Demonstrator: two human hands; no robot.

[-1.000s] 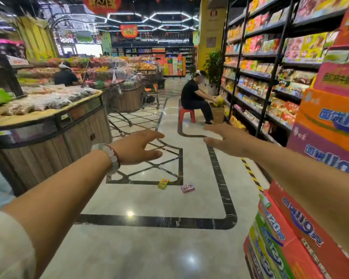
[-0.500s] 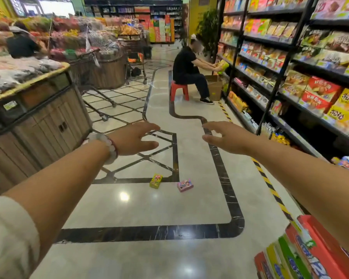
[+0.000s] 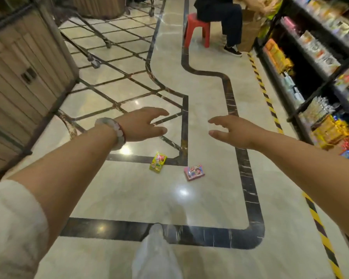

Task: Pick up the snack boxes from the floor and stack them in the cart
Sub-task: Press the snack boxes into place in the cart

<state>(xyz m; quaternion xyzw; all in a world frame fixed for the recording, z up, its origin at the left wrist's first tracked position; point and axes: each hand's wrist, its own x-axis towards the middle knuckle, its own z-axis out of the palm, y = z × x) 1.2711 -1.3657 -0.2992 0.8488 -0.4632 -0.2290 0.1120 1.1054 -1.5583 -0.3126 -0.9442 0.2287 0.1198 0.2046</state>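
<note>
- Your left hand [image 3: 143, 123] reaches out in front of you above the floor [image 3: 129, 194], fingers spread and loosely extended, thumb apart from them, holding nothing.
- Your right hand [image 3: 236, 130] is stretched out the same way, fingers relaxed and slightly bent, thumb below them, also holding nothing.
- The two hands face each other across a gap, and neither touches anything.
- A beaded bracelet [image 3: 115, 131] sits on your left wrist, and a white sleeve [image 3: 14, 228] is pushed up your left forearm.
- The yellow-green snack box [image 3: 158, 162] lies on the polished floor ahead of you, below the left hand in the view, its far end resting over the dark inlaid stripe [image 3: 244, 178].
- The pink snack box [image 3: 194, 172] lies just to the right of the yellow-green one, close to it but not touching, face up on the pale tile.
- Both boxes are well apart from your hands.
- Your leg in pale trousers [image 3: 155, 256] shows at the bottom edge, the foot reaching the dark stripe.
- On your right runs a black shelf unit [image 3: 318, 87] packed with packaged snacks, with yellow-and-black hazard tape [image 3: 264, 91] on the floor along its base.
- On your left stands a wood-panelled counter [image 3: 22, 83] with dark trim.
- Further up the aisle a person in dark clothes sits on a red plastic stool [image 3: 196, 30] beside a brown cardboard box [image 3: 248, 31].
</note>
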